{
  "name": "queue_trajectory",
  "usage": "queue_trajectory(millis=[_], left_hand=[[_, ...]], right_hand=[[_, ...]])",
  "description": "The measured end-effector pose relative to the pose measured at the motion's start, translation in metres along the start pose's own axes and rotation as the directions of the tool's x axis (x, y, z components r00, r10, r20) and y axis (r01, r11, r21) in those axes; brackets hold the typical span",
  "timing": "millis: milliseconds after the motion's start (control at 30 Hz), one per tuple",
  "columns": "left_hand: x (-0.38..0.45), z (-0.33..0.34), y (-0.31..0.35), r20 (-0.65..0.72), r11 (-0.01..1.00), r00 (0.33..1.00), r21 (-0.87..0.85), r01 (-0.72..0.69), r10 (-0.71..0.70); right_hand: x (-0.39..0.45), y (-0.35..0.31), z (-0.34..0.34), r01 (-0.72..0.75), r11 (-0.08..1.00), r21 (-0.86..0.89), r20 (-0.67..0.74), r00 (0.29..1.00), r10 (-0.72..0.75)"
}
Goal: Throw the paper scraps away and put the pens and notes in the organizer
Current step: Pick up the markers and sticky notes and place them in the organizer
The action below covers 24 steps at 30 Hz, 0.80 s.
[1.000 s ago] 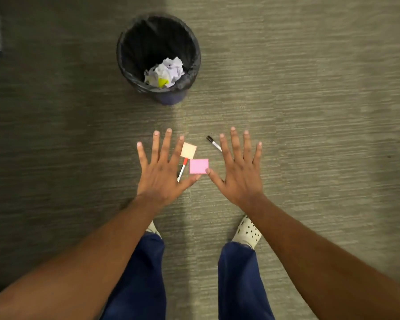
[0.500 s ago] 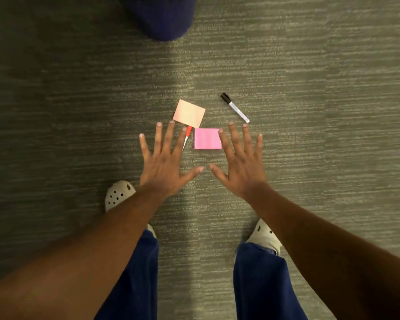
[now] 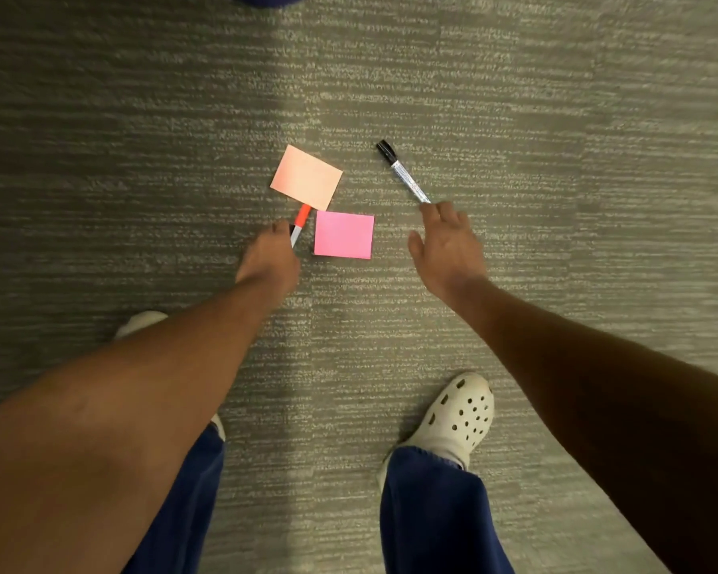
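While both arms are being stretched down toward the grey carpet [image 3: 556, 118], the left hand [image 3: 271, 258] is being held at the lower end of the red-capped pen [image 3: 300, 224], its fingers curled downward over the barrel; whether the pen is actually being pinched cannot be told. The right hand [image 3: 446, 242] is being held at the near end of the black-capped pen [image 3: 403, 171], fingers bent toward it, and a firm grip cannot be confirmed either. The orange note [image 3: 306, 177] is being shown lying flat over the red pen's cap end, with the pink note [image 3: 344, 234] just below it, between the two hands. A white clog [image 3: 459, 420] and blue trousers [image 3: 436, 511] are being seen below
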<state>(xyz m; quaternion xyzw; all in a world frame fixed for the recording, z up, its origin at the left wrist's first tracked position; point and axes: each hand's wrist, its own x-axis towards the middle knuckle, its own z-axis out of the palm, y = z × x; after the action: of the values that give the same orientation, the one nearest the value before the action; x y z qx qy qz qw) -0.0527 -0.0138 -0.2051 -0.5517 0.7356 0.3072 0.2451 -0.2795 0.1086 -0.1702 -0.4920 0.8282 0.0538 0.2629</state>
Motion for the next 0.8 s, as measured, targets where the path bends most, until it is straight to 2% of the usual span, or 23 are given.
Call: queue_trajectory(millis=[133,267,333,400,467,633,733,800], left_hand=[[0.012,0.006,-0.005,0.019,0.997,1.000,-0.076,0.016,-0.015],[0.002,0.007,-0.009,-0.025,0.956,0.995,-0.278,0.088,-0.099],[-0.004,0.006,-0.007,-0.015,0.889,0.991,-0.444,0.111,-0.132],[-0.007,0.007,-0.004,0.058,0.759,0.990,-0.637,0.135,-0.128],[-0.007,0.005,-0.001,0.126,0.628,0.987,-0.761,0.160,-0.099],[0.002,-0.005,0.015,0.172,0.474,0.982,-0.861,0.186,-0.073],[0.011,-0.017,0.026,0.199,0.414,0.977,-0.885,0.213,-0.077],[0.015,-0.025,0.032,0.215,0.390,0.974,-0.892,0.228,-0.077]], right_hand=[[0.026,0.008,0.006,-0.006,0.995,0.100,-0.024,1.000,0.009],[0.049,0.013,0.009,-0.164,0.958,0.236,-0.050,0.982,0.180],[0.061,0.010,0.010,-0.222,0.933,0.282,-0.054,0.968,0.246],[0.073,0.004,0.012,-0.238,0.927,0.289,-0.056,0.963,0.265],[0.084,-0.001,0.014,-0.259,0.921,0.290,-0.027,0.960,0.279],[0.096,0.004,0.025,-0.297,0.906,0.303,0.032,0.953,0.301],[0.085,-0.006,0.029,-0.366,0.801,0.474,0.058,0.921,0.386],[0.069,-0.027,0.028,-0.368,0.702,0.609,0.116,0.918,0.380]])
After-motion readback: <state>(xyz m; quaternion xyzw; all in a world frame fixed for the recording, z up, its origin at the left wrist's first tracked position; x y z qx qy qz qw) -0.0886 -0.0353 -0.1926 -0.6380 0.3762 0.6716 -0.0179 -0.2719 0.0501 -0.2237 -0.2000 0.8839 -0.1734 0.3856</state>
